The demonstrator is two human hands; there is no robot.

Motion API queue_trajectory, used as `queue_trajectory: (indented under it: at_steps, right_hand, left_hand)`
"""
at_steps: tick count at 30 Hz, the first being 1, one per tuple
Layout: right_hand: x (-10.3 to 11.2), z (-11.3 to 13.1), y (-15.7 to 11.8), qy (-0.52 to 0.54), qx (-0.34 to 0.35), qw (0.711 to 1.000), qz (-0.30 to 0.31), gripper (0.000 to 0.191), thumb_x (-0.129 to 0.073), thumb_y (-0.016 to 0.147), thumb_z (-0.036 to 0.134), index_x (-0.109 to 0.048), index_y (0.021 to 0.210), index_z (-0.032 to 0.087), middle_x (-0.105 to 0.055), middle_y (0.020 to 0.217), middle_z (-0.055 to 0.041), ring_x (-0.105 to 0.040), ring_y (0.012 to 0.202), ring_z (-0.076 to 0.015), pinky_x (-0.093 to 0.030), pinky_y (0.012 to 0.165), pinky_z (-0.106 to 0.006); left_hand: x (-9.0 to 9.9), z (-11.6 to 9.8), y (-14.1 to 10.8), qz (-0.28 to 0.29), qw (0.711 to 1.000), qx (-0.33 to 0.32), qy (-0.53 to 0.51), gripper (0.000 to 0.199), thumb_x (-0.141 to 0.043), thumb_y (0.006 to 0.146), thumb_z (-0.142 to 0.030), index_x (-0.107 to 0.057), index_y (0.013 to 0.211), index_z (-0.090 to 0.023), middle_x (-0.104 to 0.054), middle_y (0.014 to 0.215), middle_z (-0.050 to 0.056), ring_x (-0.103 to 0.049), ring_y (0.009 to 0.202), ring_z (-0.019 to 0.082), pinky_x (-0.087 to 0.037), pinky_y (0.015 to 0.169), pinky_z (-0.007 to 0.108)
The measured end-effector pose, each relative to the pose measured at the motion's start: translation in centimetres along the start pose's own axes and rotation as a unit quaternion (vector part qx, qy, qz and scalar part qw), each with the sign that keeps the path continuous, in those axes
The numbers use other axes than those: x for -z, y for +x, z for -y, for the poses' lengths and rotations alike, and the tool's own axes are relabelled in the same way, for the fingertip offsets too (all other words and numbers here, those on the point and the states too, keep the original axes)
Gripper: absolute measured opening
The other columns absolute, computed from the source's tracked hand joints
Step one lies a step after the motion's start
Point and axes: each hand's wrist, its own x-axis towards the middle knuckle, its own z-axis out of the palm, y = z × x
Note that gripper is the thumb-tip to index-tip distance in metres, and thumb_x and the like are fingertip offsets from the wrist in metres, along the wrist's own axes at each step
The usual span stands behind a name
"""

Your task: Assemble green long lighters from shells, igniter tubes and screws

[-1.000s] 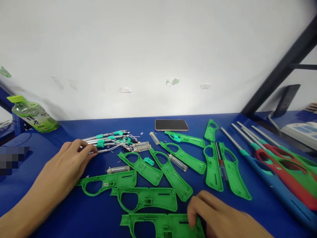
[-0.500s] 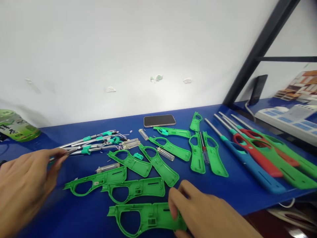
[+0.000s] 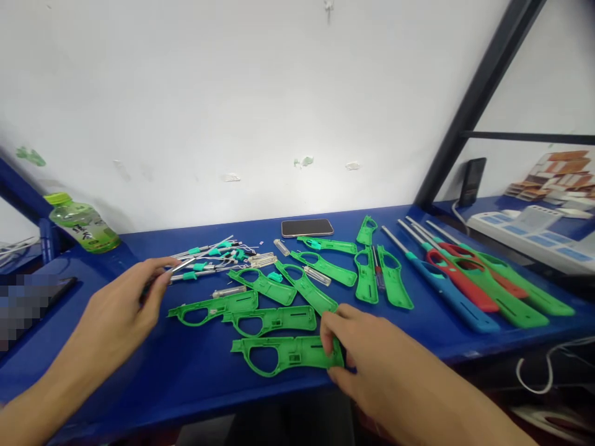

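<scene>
My left hand (image 3: 127, 297) is closed around a slim silver metal tool (image 3: 201, 253), whose tip reaches over the pile; its dark rear end is mostly hidden in my fingers. Under and past the tool lie metal lighter tubes with teal collars (image 3: 193, 275) and thin wires. My right hand (image 3: 356, 347) pinches the wide end of a green lighter handle half (image 3: 300, 352) near the table's front edge, its hollow side up. Just behind it rest another green handle half (image 3: 274, 320) and a third (image 3: 216, 306). Clear fuel tanks (image 3: 317, 276) lie among further green halves.
Whole long lighters in blue (image 3: 455, 291), red and green lie at the right. A phone (image 3: 307, 227) sits near the wall, a screwdriver (image 3: 378, 272) between green halves. At the back left leans a green-capped bottle (image 3: 83, 223). A power strip (image 3: 530, 232) is far right.
The view has shifted, showing more of the left side and the table's front edge. Both hands keep their grip, the left on the silver tool, the right on the green handle half.
</scene>
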Motion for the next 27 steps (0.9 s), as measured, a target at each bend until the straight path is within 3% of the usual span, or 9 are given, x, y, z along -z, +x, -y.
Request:
queue_trajectory:
  at_steps: [3, 5, 6, 11, 14, 17, 22, 27]
  right_hand:
    - [0.7, 0.3, -0.4, 0.031, -0.015, 0.999, 0.015, 0.020, -0.068, 0.082, 0.010, -0.066, 0.095, 0.025, -0.069, 0.103, -0.0005, -0.064, 0.081, -0.0196, -0.036, 0.069, -0.034]
    - [1.3, 0.5, -0.6, 0.043, -0.013, 0.999, 0.025, 0.018, -0.069, 0.082, 0.010, -0.066, 0.094, 0.024, -0.069, 0.103, -0.0005, -0.063, 0.083, -0.0189, -0.038, 0.072, -0.034]
    - [1.5, 0.6, -0.7, 0.045, -0.012, 0.999, 0.025, 0.018, -0.069, 0.081, 0.010, -0.067, 0.094, 0.023, -0.068, 0.103, -0.0007, -0.063, 0.084, -0.0190, -0.038, 0.073, -0.034]
    - [2.1, 0.8, -0.9, 0.058, -0.021, 0.998, 0.020, 0.021, -0.072, 0.080, 0.010, -0.068, 0.096, 0.023, -0.069, 0.105, -0.0011, -0.064, 0.091, -0.0199, -0.039, 0.077, -0.033]
    - [2.3, 1.0, -1.1, 0.064, -0.027, 0.997, 0.027, 0.019, -0.073, 0.082, 0.012, -0.069, 0.097, 0.023, -0.070, 0.107, -0.0010, -0.065, 0.094, -0.0199, -0.038, 0.077, -0.032]
    - [2.3, 1.1, -1.1, 0.056, -0.029, 0.998, 0.028, 0.018, -0.073, 0.083, 0.012, -0.070, 0.097, 0.023, -0.070, 0.109, -0.0008, -0.066, 0.096, -0.0204, -0.037, 0.076, -0.032]
    - [2.2, 0.9, -0.9, 0.055, -0.024, 0.998, 0.027, 0.019, -0.073, 0.083, 0.013, -0.071, 0.098, 0.023, -0.070, 0.109, -0.0012, -0.067, 0.095, -0.0207, -0.038, 0.076, -0.032]
    - [2.4, 1.2, -1.0, 0.057, -0.026, 0.998, 0.030, 0.018, -0.076, 0.086, 0.015, -0.072, 0.101, 0.023, -0.071, 0.111, -0.0027, -0.068, 0.097, -0.0220, -0.040, 0.079, -0.034]
  left_hand:
    - [0.0, -0.8, 0.9, 0.056, 0.998, 0.011, -0.023, 0.051, -0.040, 0.103, -0.061, -0.070, 0.124, -0.024, -0.078, 0.089, 0.003, -0.071, 0.072, 0.027, -0.050, 0.070, 0.035]
    - [-0.2, -1.0, 1.4, 0.105, 0.994, 0.000, -0.038, 0.054, -0.042, 0.102, -0.063, -0.075, 0.119, -0.024, -0.075, 0.077, 0.001, -0.068, 0.065, 0.026, -0.048, 0.067, 0.034]
    - [-0.3, -1.0, 1.6, 0.126, 0.991, -0.007, -0.048, 0.057, -0.042, 0.101, -0.065, -0.077, 0.118, -0.023, -0.076, 0.076, 0.002, -0.069, 0.066, 0.026, -0.049, 0.068, 0.034]
    - [-0.5, -0.2, 2.1, 0.171, 0.978, -0.035, -0.110, 0.069, -0.037, 0.101, -0.073, -0.074, 0.134, -0.026, -0.082, 0.112, 0.006, -0.073, 0.089, 0.028, -0.057, 0.080, 0.034]
    - [-0.6, 0.8, 2.1, 0.205, 0.968, -0.031, -0.139, 0.073, -0.032, 0.104, -0.076, -0.068, 0.142, -0.026, -0.075, 0.086, 0.003, -0.065, 0.071, 0.024, -0.052, 0.064, 0.031]
    - [-0.8, 1.7, 2.0, 0.239, 0.958, -0.015, -0.156, 0.078, -0.027, 0.104, -0.078, -0.063, 0.144, -0.021, -0.056, 0.064, -0.002, -0.054, 0.056, 0.022, -0.045, 0.053, 0.029]
    - [-0.6, 1.4, 2.3, 0.262, 0.953, -0.026, -0.153, 0.066, -0.029, 0.104, -0.072, -0.063, 0.130, -0.022, -0.066, 0.083, 0.002, -0.058, 0.062, 0.020, -0.052, 0.062, 0.031]
    - [-0.8, -0.5, 3.1, 0.244, 0.962, -0.042, -0.110, 0.060, -0.039, 0.103, -0.069, -0.063, 0.135, -0.024, -0.065, 0.073, 0.000, -0.061, 0.066, 0.025, -0.047, 0.066, 0.032]
